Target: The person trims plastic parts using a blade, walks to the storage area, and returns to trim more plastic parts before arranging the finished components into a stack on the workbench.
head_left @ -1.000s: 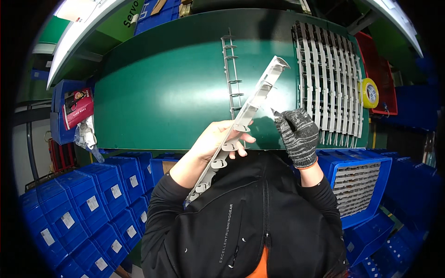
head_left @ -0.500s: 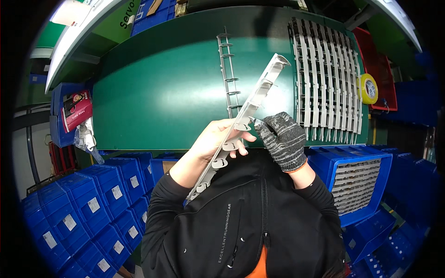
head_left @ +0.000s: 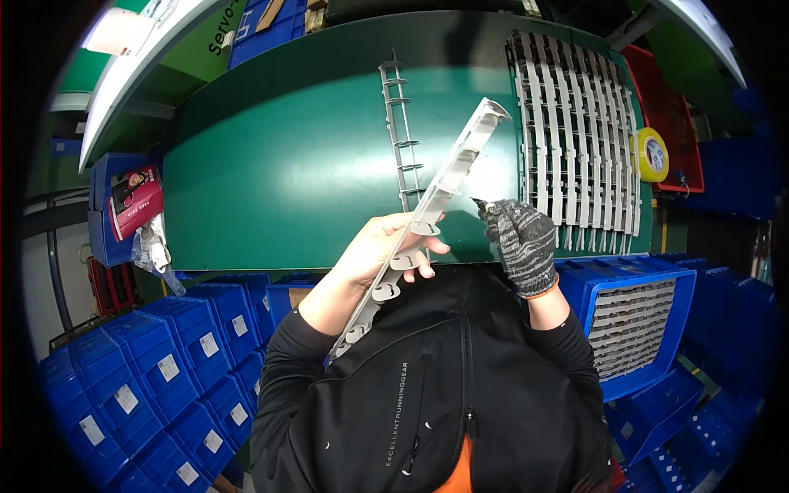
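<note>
Grey metal strip (head_left: 431, 215), long and narrow with round tabs along one edge, is held slantwise above the green bench (head_left: 288, 164), its upper end raised toward the far right and its lower end reaching down to the black jacket (head_left: 427, 386). The strip is gripped near its lower half by the bare left hand (head_left: 386, 246): the fingers are wrapped over it from the left, with the fingertips pressed on the tabbed edge, so the grip is closed around the strip. The right hand (head_left: 522, 246), covered by a grey knitted glove, is held just to the right of the strip at mid-length; its fingers are curled together around a small dark object whose kind cannot be told, and the tip of that object is pointed at the strip. Whether the tip touches the strip cannot be told.

On the bench, behind the held strip, a second strip with ring-shaped tabs (head_left: 399, 123) is laid flat, running away from the person. To the right of it a row of similar pale strips (head_left: 575, 140) is laid side by side. A roll of yellow tape (head_left: 652, 154) is seen at the bench's right edge, beside a red bin (head_left: 678, 123). A blue crate (head_left: 641, 312) filled with stacked grey parts is set at the right, and many blue bins (head_left: 148, 370) are stacked at the lower left.
</note>
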Demonstrator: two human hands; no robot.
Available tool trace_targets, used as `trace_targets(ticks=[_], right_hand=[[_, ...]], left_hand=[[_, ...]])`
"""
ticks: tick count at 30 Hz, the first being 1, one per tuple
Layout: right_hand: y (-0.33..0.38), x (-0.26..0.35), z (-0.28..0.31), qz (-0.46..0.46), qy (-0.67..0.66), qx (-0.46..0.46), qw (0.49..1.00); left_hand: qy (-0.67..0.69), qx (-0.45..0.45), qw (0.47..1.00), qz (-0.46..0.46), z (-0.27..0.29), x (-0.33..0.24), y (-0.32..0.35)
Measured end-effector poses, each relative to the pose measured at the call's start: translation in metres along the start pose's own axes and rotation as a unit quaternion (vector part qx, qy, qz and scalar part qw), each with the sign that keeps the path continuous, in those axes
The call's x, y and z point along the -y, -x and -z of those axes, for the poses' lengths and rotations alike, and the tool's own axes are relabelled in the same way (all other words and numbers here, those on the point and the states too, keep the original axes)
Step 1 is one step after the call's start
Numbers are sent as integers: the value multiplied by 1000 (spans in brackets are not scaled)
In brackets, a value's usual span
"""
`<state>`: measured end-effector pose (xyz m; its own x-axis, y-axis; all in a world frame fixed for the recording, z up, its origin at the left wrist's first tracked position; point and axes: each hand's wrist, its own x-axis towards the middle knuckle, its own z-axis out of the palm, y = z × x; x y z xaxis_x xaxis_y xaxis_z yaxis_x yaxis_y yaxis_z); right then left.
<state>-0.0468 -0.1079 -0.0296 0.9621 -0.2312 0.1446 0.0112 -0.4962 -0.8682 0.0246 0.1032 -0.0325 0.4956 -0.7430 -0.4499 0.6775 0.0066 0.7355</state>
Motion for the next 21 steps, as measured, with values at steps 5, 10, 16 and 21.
trace_targets(ticks=[5, 10, 16, 21], right_hand=[[-20, 5, 8, -18, 13, 40, 999], [-16, -1, -2, 53, 99, 39, 993], [-13, 0, 1, -80, -134, -4, 988], [-24, -6, -4, -196, -526, 63, 825]], left_hand=[[-19, -10, 1000, 10, -2, 1, 0], [-33, 2, 999, -1, 2, 3, -1], [-26, 21, 999, -10, 1, 1, 0], [72, 116, 990, 23, -6, 2, -6]])
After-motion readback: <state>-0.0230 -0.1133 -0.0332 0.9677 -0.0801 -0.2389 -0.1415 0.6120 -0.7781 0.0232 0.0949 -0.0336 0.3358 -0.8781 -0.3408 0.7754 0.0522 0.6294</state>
